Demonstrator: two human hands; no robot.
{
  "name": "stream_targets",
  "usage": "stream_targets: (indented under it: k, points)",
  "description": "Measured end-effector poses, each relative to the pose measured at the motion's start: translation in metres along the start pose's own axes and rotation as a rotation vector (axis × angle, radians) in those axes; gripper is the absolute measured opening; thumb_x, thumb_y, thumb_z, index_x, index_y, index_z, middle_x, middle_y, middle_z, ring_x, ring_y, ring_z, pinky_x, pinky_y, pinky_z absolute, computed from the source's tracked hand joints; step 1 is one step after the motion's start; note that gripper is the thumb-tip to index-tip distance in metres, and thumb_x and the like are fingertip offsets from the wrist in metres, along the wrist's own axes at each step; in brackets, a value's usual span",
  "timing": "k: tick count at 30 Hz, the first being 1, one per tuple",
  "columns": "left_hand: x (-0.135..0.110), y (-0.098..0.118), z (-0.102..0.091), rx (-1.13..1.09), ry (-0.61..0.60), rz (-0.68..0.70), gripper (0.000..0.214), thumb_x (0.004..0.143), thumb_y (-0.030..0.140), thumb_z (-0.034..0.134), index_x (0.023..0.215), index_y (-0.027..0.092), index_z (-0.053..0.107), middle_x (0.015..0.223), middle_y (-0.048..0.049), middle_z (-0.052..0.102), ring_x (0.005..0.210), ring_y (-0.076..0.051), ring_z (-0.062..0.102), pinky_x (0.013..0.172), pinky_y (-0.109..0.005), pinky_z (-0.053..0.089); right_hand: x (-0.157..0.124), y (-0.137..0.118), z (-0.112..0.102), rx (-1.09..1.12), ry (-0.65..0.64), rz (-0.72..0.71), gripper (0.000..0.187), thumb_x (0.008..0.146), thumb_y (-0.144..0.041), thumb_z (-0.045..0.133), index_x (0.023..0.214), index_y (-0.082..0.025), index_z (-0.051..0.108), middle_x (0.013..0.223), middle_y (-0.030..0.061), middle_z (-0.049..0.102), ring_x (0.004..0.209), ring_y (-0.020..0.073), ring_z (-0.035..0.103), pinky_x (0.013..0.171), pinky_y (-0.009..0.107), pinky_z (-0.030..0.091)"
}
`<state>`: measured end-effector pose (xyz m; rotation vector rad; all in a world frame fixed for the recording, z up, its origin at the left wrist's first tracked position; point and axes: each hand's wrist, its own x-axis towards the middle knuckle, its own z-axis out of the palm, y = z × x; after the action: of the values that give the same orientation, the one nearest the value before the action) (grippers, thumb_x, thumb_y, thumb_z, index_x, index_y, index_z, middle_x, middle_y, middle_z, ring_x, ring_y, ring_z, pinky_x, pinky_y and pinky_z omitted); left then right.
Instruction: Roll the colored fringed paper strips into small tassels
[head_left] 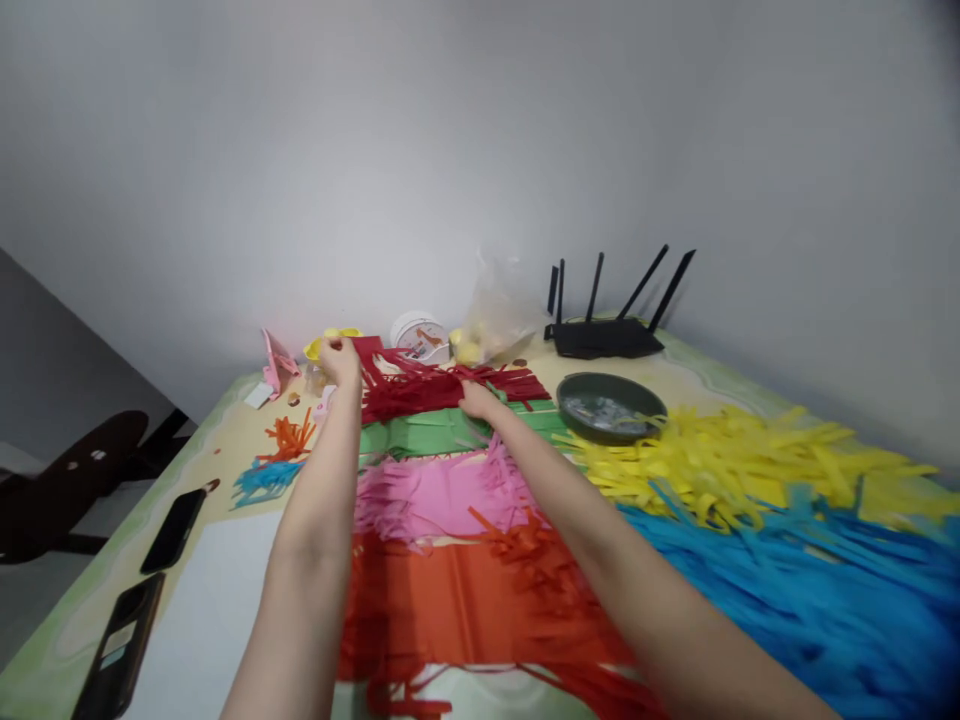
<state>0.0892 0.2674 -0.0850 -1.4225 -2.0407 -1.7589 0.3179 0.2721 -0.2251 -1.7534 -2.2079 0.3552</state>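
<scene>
Fringed paper sheets lie in a row down the table: dark red [442, 385] farthest, then green [420, 432], pink [435, 495] and orange [450, 600]. My left hand [339, 358] is far out, its fingers closed on the left corner of the dark red sheet, lifting it slightly. My right hand [477, 398] rests on that sheet's near edge, where it meets the green one; its fingers look pressed down and partly curled.
Yellow [735, 460] and blue [810, 590] strip piles fill the right side. A dark bowl [611, 405], a black router [607, 335], a white tub [420, 335] and a plastic bag [499, 310] stand at the back. Two phones [174, 528] [120, 640] lie left, beside small orange [289, 437] and blue [264, 478] scraps.
</scene>
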Motion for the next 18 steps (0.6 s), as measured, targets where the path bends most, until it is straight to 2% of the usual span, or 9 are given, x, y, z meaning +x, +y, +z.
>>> stream_targets:
  k: [2,4,7,10,13,16,18]
  points:
    - [0.023,0.015,-0.036,-0.026,0.058,0.009,0.021,0.093,0.031,0.052,0.097,0.011,0.060,0.093,-0.0046,0.063,0.083,-0.015,0.061,0.078,-0.036,0.051,-0.014,-0.002,-0.009,0.025,0.018,-0.005,0.034,0.092,-0.032,0.056,0.121,-0.015,0.056,0.121,0.0097,0.058,0.102,0.0208,0.060,0.086,0.042,0.052]
    - [0.039,0.032,-0.079,-0.043,0.113,0.057,0.021,0.094,0.026,0.048,0.097,0.009,0.059,0.093,-0.0046,0.063,0.086,-0.015,0.060,0.083,-0.037,0.048,-0.031,-0.005,-0.021,0.056,0.040,-0.024,0.032,0.092,-0.032,0.056,0.119,-0.016,0.057,0.120,0.0091,0.059,0.102,0.0203,0.061,0.086,0.041,0.052]
    - [0.035,0.050,-0.146,-0.051,0.121,0.219,0.021,0.092,0.018,0.043,0.099,0.003,0.056,0.097,-0.0027,0.062,0.093,-0.013,0.054,0.087,-0.034,0.040,-0.066,-0.021,-0.044,0.116,0.101,-0.074,0.029,0.092,-0.032,0.056,0.115,-0.016,0.059,0.117,0.0083,0.061,0.100,0.0195,0.061,0.087,0.042,0.052]
    - [-0.012,0.053,-0.196,-0.019,-0.018,0.384,0.011,0.082,0.016,0.054,0.083,0.007,0.060,0.082,-0.0007,0.063,0.080,-0.011,0.055,0.081,-0.029,0.041,-0.116,-0.060,-0.066,0.202,0.218,-0.155,0.027,0.096,-0.027,0.047,0.115,-0.015,0.061,0.115,0.0106,0.064,0.104,0.0197,0.061,0.094,0.038,0.047]
    - [-0.080,0.041,-0.221,0.084,-0.222,0.481,0.006,0.074,0.013,0.059,0.069,0.013,0.058,0.068,0.0007,0.060,0.068,-0.012,0.054,0.073,-0.027,0.041,-0.179,-0.113,-0.073,0.292,0.346,-0.261,0.035,0.096,-0.030,0.041,0.124,-0.016,0.055,0.127,0.0108,0.059,0.120,0.0207,0.052,0.103,0.033,0.039]
    - [-0.142,0.026,-0.233,0.135,-0.377,0.437,0.007,0.075,0.014,0.056,0.068,0.016,0.055,0.066,0.0008,0.059,0.064,-0.014,0.055,0.067,-0.025,0.040,-0.233,-0.157,-0.058,0.462,0.435,-0.397,0.042,0.088,-0.036,0.052,0.126,-0.018,0.050,0.128,0.0110,0.058,0.120,0.0237,0.050,0.101,0.036,0.041]
    - [-0.172,0.019,-0.239,0.078,-0.460,0.355,0.007,0.076,0.016,0.055,0.069,0.018,0.054,0.065,0.0011,0.059,0.062,-0.014,0.055,0.063,-0.024,0.040,-0.255,-0.174,-0.040,0.589,0.465,-0.441,0.049,0.080,-0.032,0.061,0.125,-0.017,0.049,0.123,0.0121,0.059,0.115,0.0258,0.053,0.099,0.040,0.043]
